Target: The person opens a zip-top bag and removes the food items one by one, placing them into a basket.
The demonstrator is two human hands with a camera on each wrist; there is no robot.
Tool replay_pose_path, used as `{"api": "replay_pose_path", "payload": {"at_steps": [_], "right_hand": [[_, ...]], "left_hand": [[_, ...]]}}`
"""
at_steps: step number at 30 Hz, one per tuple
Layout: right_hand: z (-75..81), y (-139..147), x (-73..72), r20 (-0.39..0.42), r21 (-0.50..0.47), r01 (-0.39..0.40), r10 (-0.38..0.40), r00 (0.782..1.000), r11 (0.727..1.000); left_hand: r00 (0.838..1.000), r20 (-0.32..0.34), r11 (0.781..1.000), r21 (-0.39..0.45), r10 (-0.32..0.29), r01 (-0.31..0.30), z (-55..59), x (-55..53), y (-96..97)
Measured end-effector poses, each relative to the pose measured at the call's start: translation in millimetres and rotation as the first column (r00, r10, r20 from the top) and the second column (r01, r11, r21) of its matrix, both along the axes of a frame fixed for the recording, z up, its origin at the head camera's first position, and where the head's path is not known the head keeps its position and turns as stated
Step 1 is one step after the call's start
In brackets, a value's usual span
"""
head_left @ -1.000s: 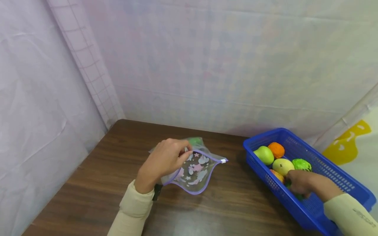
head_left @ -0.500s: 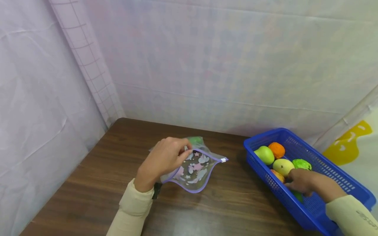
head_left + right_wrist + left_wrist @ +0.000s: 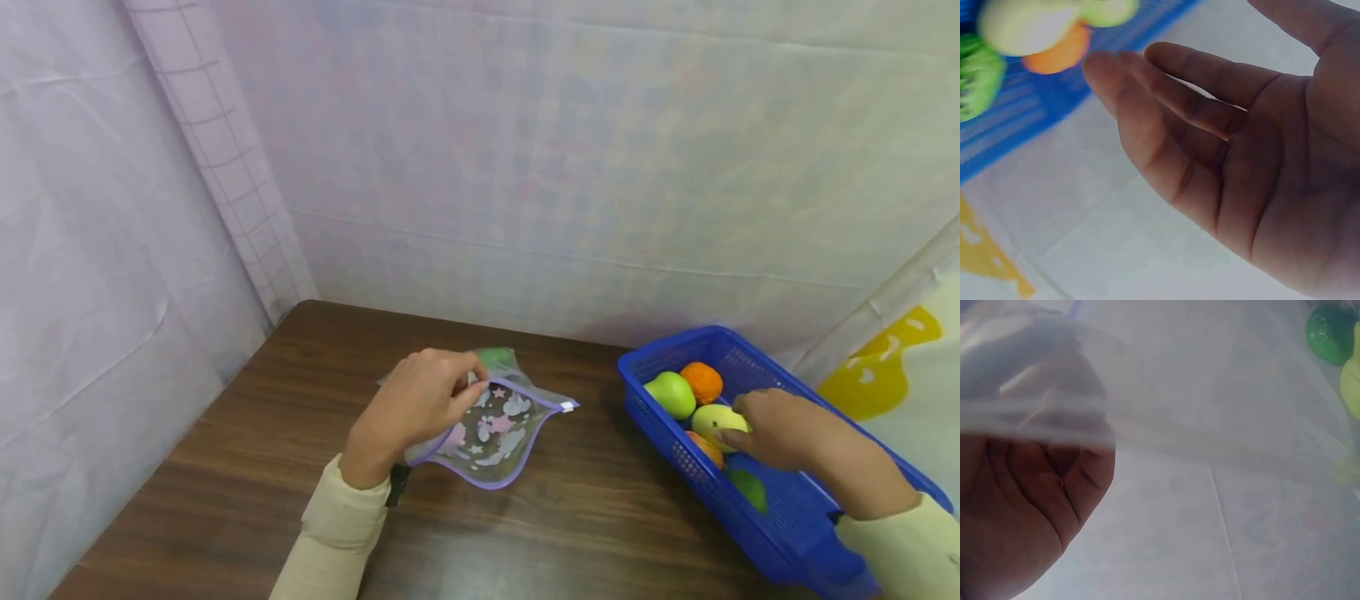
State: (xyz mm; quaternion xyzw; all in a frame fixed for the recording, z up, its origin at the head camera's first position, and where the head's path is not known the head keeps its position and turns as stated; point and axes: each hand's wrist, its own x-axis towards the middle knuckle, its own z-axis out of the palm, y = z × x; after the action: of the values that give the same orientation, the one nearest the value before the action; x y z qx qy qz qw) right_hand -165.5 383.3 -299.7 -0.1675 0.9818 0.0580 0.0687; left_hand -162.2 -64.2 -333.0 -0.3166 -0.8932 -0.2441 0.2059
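Observation:
My left hand (image 3: pixel 420 408) pinches the edge of a clear zip bag (image 3: pixel 501 429) with purple trim and pastel prints, its mouth spread open. Through the film, a green item (image 3: pixel 495 358) shows at the bag's far end. The left wrist view has a shiny green piece (image 3: pixel 1332 334) and a yellow-green one (image 3: pixel 1352 378) at its right edge. Over the blue basket (image 3: pixel 656 433) my right hand (image 3: pixel 780 429) holds nothing, fingers loosely bent. Its thumb overlaps a pale yellow fruit (image 3: pixel 716 423). A dark green fruit (image 3: pixel 748 490) lies nearer me; the right hand hides the patterned green one.
Also in the basket are a green apple (image 3: pixel 673 394), an orange fruit (image 3: pixel 702 382) and a second orange fruit (image 3: pixel 707 450). The basket stands at the right of the brown wooden table (image 3: pixel 300 483). White cloth (image 3: pixel 525 208) hangs behind and on both sides.
My right hand has let go of the dark green fruit and risen toward the back of the basket, beside the pale yellow fruit. The left hand and bag stay nearly still.

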Motion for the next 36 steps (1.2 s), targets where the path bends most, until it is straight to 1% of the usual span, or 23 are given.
{"api": "replay_pose_path", "payload": {"at_steps": [5,7,8,10,11,12,13,14,16,17,19,21,23,24,25,26,27,28,29,31,32,33,36], "right_hand": [[9.7,-31.8,12.1,-0.112,-0.064,-0.031,0.023,0.993,0.997],[10.6,-47.4,18.0,-0.176,-0.112,-0.071,0.051,0.983,0.991],[10.6,-55.7,21.2,-0.215,-0.135,-0.106,0.075,0.974,0.985],[10.2,-74.1,27.6,-0.300,-0.180,-0.182,0.122,0.946,0.967],[10.3,-84.1,30.4,-0.344,-0.205,-0.224,0.144,0.928,0.953],[10.6,-94.2,33.1,-0.392,-0.228,-0.272,0.167,0.905,0.935],[11.2,-104.5,35.5,-0.433,-0.254,-0.320,0.188,0.882,0.913],[12.1,-114.5,37.9,-0.462,-0.286,-0.362,0.203,0.863,0.887],[14.0,-133.3,42.9,-0.521,-0.354,-0.444,0.221,0.825,0.823],[15.1,-141.8,45.5,-0.545,-0.386,-0.479,0.224,0.808,0.788],[16.3,-157.2,49.6,-0.586,-0.458,-0.547,0.224,0.779,0.701],[16.7,-170.1,53.1,-0.592,-0.536,-0.571,0.205,0.780,0.622],[16.0,-181.1,54.7,-0.587,-0.601,-0.580,0.189,0.787,0.550],[15.2,-186.3,54.9,-0.581,-0.626,-0.580,0.184,0.793,0.522],[14.1,-191.0,54.6,-0.570,-0.647,-0.575,0.183,0.801,0.501],[12.9,-195.6,54.1,-0.553,-0.666,-0.566,0.187,0.812,0.487],[11.1,-199.9,52.6,-0.552,-0.669,-0.573,0.200,0.810,0.473],[9.2,-203.9,51.1,-0.546,-0.668,-0.575,0.212,0.810,0.472],[7.3,-207.6,49.4,-0.541,-0.663,-0.577,0.227,0.810,0.478],[2.7,-214.5,45.8,-0.515,-0.657,-0.570,0.258,0.817,0.493],[0.5,-217.6,44.1,-0.500,-0.651,-0.562,0.269,0.823,0.509],[-1.9,-220.7,42.4,-0.483,-0.642,-0.552,0.280,0.830,0.532],[-9.2,-229.1,37.4,-0.407,-0.621,-0.507,0.306,0.860,0.598]], "left_hand": [[1.000,-0.009,1.000,0.005,0.003,-0.003,0.5,-0.8,1.9],[1.000,-0.013,1.000,0.005,0.001,-0.001,0.6,-1.4,2.9],[1.000,-0.015,1.000,0.004,0.000,0.000,0.6,-1.7,3.1],[1.000,-0.015,1.000,0.002,0.002,-0.002,0.2,-2.1,2.5],[1.000,-0.015,1.000,0.003,0.004,-0.004,0.0,-2.2,1.7],[1.000,-0.016,1.000,0.005,0.007,-0.007,-0.1,-2.2,0.9],[1.000,-0.017,1.000,0.007,0.010,-0.010,-0.3,-2.3,0.0],[1.000,-0.018,1.000,0.008,0.012,-0.012,-0.4,-2.4,-1.1],[1.000,-0.019,1.000,0.011,0.014,-0.014,-0.7,-2.5,-3.0],[1.000,-0.018,1.000,0.010,0.015,-0.014,-0.9,-2.6,-3.8],[1.000,-0.013,1.000,0.013,0.016,-0.016,-1.5,-2.5,-5.2],[1.000,-0.011,1.000,0.015,0.019,-0.019,-2.1,-2.2,-6.0],[1.000,-0.013,1.000,0.021,0.020,-0.020,-3.1,-2.2,-6.1],[1.000,-0.018,0.999,0.026,0.020,-0.020,-3.6,-2.2,-6.1],[0.999,-0.024,0.999,0.029,0.021,-0.020,-4.1,-2.3,-6.0],[0.999,-0.028,0.999,0.033,0.020,-0.019,-4.7,-2.4,-6.0],[0.999,-0.034,0.999,0.037,0.018,-0.017,-5.2,-2.4,-6.1],[0.999,-0.039,0.999,0.040,0.017,-0.015,-5.6,-2.4,-6.3],[0.999,-0.045,0.999,0.041,0.017,-0.015,-5.7,-2.3,-6.5],[0.998,-0.054,0.999,0.041,0.014,-0.012,-5.7,-1.9,-7.0],[0.998,-0.061,0.999,0.039,0.013,-0.011,-5.4,-1.8,-7.2],[0.998,-0.067,0.999,0.036,0.012,-0.010,-5.1,-1.6,-7.4],[0.997,-0.077,1.000,0.030,0.010,-0.008,-4.0,-1.7,-7.4]]}}
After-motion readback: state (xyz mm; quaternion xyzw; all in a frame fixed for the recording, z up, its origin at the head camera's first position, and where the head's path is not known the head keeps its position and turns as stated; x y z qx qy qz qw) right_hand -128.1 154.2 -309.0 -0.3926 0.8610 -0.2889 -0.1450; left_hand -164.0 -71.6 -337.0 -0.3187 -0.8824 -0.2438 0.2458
